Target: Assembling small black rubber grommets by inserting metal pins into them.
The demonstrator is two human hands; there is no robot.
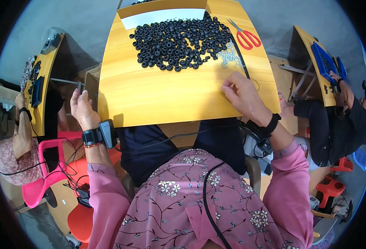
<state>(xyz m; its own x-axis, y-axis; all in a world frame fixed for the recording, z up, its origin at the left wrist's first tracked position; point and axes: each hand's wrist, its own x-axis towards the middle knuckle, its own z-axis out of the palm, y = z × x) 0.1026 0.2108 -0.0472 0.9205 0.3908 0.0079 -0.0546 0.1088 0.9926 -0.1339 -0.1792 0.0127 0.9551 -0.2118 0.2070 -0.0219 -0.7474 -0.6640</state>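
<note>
My left hand [83, 109] is just off the left edge of the wooden table [162, 99], palm turned up and fingers loosely bent apart. Nothing shows in it. Over the table's right part, my right hand [244, 94] has its fingers curled in against the thumb; whatever they may hold is hidden or too small to make out. Beyond both hands spreads a heap of small round black rubber-like pieces [170, 45], some with holes. Right of the heap are tiny clear-bluish pieces [230, 57] and a thin black rod [239, 53]. A fine thin loop [255, 84] lies beside my right hand.
Red-handled scissors [245, 36] lie at the far right of the table. A white-sided cardboard box [164, 17] stands at its far edge. Cables run from my wrist devices across my lap. Other people work at tables on both sides, one with a blue tray [324, 62].
</note>
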